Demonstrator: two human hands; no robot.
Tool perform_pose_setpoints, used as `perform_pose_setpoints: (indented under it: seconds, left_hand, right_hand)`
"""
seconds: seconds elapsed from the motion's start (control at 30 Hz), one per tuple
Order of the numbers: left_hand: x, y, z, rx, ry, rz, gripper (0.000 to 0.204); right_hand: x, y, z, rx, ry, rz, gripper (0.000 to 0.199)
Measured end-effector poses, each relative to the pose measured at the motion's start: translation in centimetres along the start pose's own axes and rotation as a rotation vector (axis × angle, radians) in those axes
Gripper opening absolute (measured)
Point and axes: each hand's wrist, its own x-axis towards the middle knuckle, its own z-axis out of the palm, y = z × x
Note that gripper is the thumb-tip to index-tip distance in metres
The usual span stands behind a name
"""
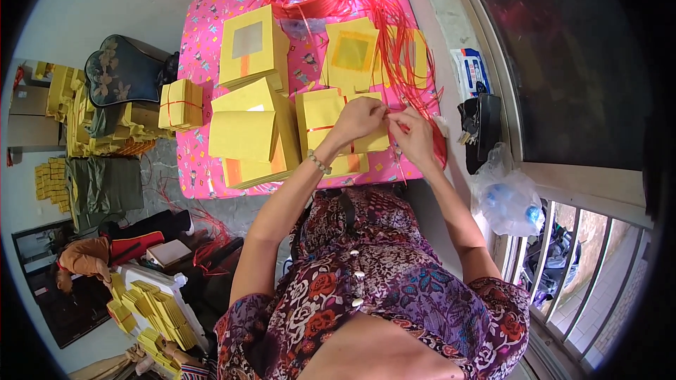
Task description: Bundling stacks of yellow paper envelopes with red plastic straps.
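Head view. Left hand (pixel 360 118): fingertips pinched narrow at a thin red plastic strap (pixel 320 129). Right hand (pixel 412 134): just beside, narrowed on the strap as well. Below the left hand: rectangular bundle of yellow paper envelopes (pixel 314 109), strap crossed around it. Left of that hand: loose-topped envelope stack (pixel 243 134). Beyond both hands: round coil of glossy red strands (pixel 317 7). Beneath all: smooth pink patterned cover (pixel 193 169).

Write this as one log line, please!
left hand: pinching strap | right hand: pinching strap | bundle: strap across top, on pink table | coil: table's far side
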Motion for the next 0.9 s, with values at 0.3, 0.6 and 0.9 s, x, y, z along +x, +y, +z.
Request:
perform_pose_setpoints:
  seconds: [0.3,0.6,0.9]
  left_hand:
    - [0.1,-1.2,-0.3,-0.287,-0.146,-0.024,0.025]
    - [0.2,-1.8,0.3,-0.386,-0.165,0.007,0.016]
    - [-0.9,0.2,-0.2,-0.158,-0.047,-0.052,0.018]
  right_hand:
    - [-0.6,1.2,2.5,-0.116,0.169,-0.133,0.014]
    - [-1.8,1.5,2.1,-0.096,0.137,-0.173,0.011]
    - [-1.8,3.2,3.3,0.458,0.181,0.222,0.013]
